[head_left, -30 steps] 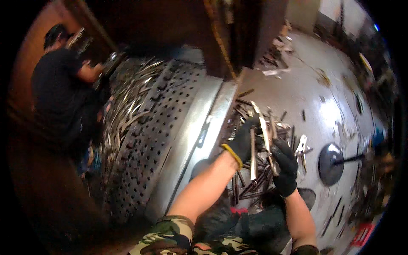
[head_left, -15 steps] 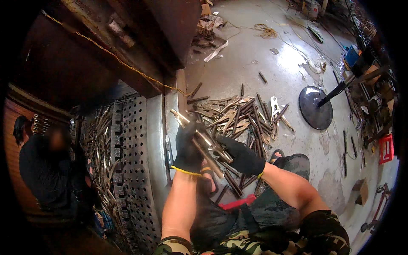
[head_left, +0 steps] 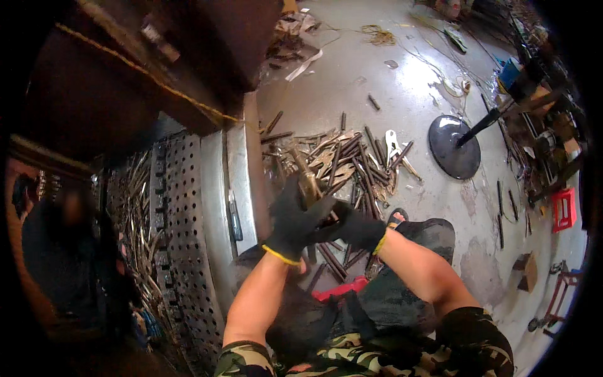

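My left hand point(head_left: 294, 218), in a black glove with a yellow cuff, is closed around a few brownish, shiny metal rods point(head_left: 306, 179) that stick up past the fingers, smeared by motion. Against it presses my right hand point(head_left: 361, 227), gloved the same way, its fingers curled on the lower part of the held metal. The gloves hide most of the rods. Just beyond my hands a pile of dark rods and flat tool-like metal pieces point(head_left: 342, 164) lies on the floor. At its right edge is a bright silver piece with a hole, like a plier handle point(head_left: 392, 146).
Left of me runs a metal ledge point(head_left: 242, 151) with a slim dark-handled tool point(head_left: 234, 217) on it, then a perforated plate point(head_left: 188, 207) and heaped metal strips point(head_left: 135, 213). A person in dark clothes point(head_left: 59, 251) is at far left. A round black stand base point(head_left: 453, 147) stands right.
My hands have come closer together, and the rods have swung more upright, their lower ends now covered by the gloves. The whole view has shifted slightly.
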Tool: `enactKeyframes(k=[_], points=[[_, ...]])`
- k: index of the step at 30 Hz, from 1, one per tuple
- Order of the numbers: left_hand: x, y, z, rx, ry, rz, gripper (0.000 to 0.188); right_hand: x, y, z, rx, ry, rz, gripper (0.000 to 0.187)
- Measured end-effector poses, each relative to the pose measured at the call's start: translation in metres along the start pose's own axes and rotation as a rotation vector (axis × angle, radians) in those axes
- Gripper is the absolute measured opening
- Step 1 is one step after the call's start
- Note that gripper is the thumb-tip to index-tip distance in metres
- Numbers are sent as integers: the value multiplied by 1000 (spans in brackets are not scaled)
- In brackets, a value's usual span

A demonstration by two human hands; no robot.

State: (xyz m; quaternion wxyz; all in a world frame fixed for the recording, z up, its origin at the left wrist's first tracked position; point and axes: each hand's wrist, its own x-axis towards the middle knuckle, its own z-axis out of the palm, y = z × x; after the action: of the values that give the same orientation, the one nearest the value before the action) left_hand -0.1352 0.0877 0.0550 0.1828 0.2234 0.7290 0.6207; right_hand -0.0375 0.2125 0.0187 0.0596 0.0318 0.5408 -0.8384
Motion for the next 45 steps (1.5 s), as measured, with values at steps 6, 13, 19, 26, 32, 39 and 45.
enactKeyframes(k=[6, 13, 19, 26, 32, 39, 45], points=[[17, 19, -22, -20, 141, 41, 41, -15, -20, -25, -542, 305, -6, 62], [16, 6, -24, -76, -13, 54, 32, -18, -28, -3, -922, 327, -198, 67], [18, 11, -36, -95, -177, -63, 30, -21, -33, -14, -1094, 324, -154, 67], [24, 10, -35, -79, -230, -21, 33, -24, -32, -15, -1078, 380, -168, 67], [24, 7, -39, -23, -276, -32, 35, -24, -47, -16, -1056, 311, -66, 66], [25, 14, -42, -131, -294, -120, 37, -26, -57, -22, -1148, 280, -144, 67], [26, 14, -47, -122, -372, -169, 40, -31, -59, -27, -1204, 264, -276, 69]])
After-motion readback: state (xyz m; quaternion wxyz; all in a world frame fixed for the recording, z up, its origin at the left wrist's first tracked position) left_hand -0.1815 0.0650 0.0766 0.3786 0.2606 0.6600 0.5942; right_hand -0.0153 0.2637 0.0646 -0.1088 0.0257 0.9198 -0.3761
